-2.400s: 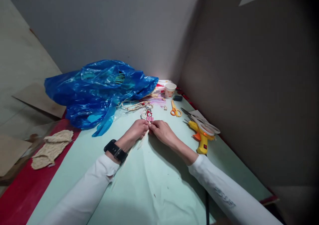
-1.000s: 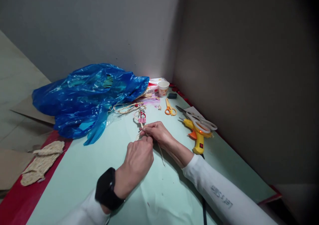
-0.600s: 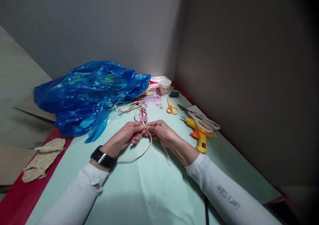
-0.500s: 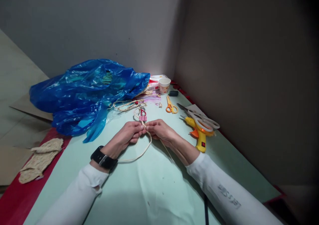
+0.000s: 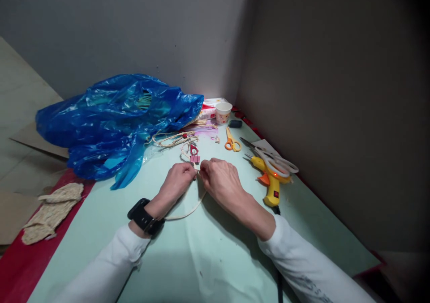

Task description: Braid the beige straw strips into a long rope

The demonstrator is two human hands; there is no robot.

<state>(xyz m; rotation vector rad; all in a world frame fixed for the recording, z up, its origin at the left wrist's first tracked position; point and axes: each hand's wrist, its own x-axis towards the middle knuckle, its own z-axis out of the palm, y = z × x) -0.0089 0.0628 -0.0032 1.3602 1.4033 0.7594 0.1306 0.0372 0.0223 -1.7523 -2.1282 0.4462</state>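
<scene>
Plainly, pale cord (image 5: 193, 210) bridges left fingers (image 5: 190, 170) and right fingers (image 5: 205, 171).

bag (image 5: 110, 119): far left | clip (image 5: 195, 159): centre | glue gun (image 5: 273, 194): right | cup (image 5: 223, 116): behind clip

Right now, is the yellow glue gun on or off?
Likely on: a small orange light glows on the glue gun; whether it's hot, can't tell.
</scene>
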